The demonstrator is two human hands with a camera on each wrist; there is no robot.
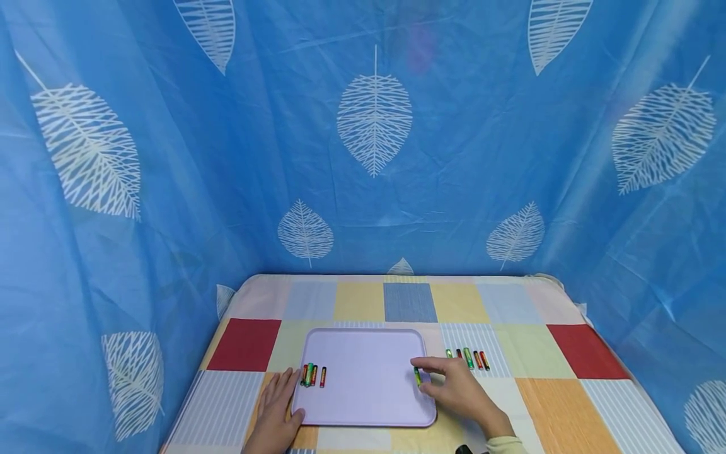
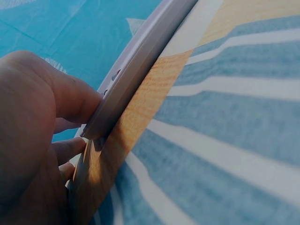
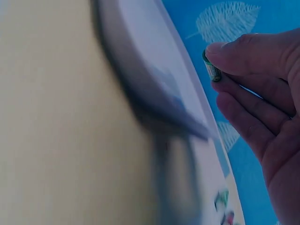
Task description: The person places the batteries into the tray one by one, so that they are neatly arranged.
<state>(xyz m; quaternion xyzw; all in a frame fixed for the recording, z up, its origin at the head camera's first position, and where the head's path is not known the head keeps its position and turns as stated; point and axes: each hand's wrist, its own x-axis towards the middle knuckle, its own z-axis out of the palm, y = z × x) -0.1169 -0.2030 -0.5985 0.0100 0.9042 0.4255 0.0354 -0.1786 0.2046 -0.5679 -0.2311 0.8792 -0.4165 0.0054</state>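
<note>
Between the thumb and fingertips of my right hand [image 1: 454,386] is a small green battery [image 3: 212,68], pinched upright above the right side of a pale lilac tray [image 1: 368,403]. My left hand [image 1: 276,410] rests at the tray's left edge, fingers extended along it. In the left wrist view its thumb [image 2: 77,96] touches the tray rim. Just inside that edge, several batteries [image 1: 314,376] in red and green wrappers lie side by side, a red one [image 1: 323,377] slightly apart from the others.
Right of the tray, more batteries lie in a loose row on the patchwork tablecloth [image 1: 553,403], among them a thicker green one [image 1: 468,358] and a red one [image 1: 484,360]. A blue curtain [image 1: 374,208] with white leaf prints surrounds the table at the back and sides.
</note>
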